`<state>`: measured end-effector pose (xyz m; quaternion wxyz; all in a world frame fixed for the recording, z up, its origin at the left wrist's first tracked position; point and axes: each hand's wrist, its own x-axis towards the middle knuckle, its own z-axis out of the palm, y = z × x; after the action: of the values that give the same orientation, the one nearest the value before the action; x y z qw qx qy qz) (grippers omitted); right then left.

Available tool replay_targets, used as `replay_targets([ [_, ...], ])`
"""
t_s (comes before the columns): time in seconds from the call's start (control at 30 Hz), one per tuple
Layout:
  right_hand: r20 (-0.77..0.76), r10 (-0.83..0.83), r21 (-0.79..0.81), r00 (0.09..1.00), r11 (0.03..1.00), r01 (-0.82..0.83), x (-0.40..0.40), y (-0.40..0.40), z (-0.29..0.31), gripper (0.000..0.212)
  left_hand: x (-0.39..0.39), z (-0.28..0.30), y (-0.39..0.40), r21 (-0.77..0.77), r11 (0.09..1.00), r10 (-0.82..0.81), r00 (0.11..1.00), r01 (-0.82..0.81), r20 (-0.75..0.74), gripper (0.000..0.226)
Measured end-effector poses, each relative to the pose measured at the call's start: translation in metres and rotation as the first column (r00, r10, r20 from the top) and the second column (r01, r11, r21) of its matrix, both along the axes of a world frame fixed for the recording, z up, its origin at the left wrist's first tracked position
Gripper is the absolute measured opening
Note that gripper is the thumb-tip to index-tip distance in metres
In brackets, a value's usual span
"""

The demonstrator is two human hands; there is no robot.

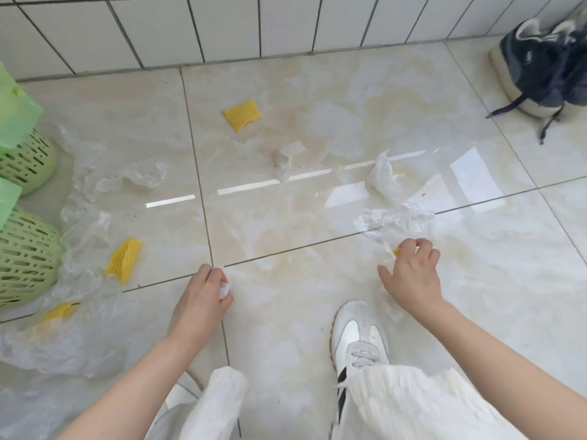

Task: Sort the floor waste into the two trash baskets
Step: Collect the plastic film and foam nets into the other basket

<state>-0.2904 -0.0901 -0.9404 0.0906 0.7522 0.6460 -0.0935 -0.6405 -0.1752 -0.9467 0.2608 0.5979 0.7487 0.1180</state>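
1. The floor (317, 90) is glossy beige tile, strewn with waste; a white tiled wall (222, 23) runs along the far side.
2. Two green baskets (25, 255) stand at the left edge, one nearer, one (28, 160) farther, each with slotted sides.
3. A large clear plastic bag (63, 341) lies near left, just beside the near basket, with a yellow foam net (60, 309) under its film.
4. A dark sneaker (546, 65) sits far right.
5. The right hand (413, 274) reaches forward, palm down, its grip closed on crumpled clear plastic (394, 220) and a bit of yellow foam (395, 251).
6. The left hand (203, 293) hovers low over the floor, its grip pinched shut on a small white paper wad (224, 289).
7. Loose yellow foam nets lie far centre (242, 115) and left (124, 259), well apart from both hands.
8. Crumpled tissue (286, 157) lies in the middle.
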Motion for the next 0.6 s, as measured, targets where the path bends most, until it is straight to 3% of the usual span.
replay_targets([
  [0.13,-0.075,-0.26,-0.066,0.963,0.964,0.256,0.003,-0.003,-0.01,0.044,0.014,0.008,0.02,0.078,0.995,-0.056,0.998,0.058,-0.032,0.012],
  [0.3,0.043,-0.085,-0.022,0.995,0.996,0.086,-0.005,-0.011,-0.024,0.035,0.015,0.007,0.044,0.049,0.998,-0.029,0.999,0.03,-0.025,0.015],
  [0.47,-0.15,-0.092,-0.094,0.984,0.993,0.078,-0.001,0.002,-0.021,0.032,0.023,0.007,0.06,0.051,0.997,-0.053,0.997,0.05,0.056,0.021],
  [0.6,-0.369,-0.053,-0.039,0.928,0.998,0.042,0.002,0.013,-0.003,0.028,0.022,0.015,0.07,0.041,0.99,-0.138,0.988,0.135,0.07,0.023],
])
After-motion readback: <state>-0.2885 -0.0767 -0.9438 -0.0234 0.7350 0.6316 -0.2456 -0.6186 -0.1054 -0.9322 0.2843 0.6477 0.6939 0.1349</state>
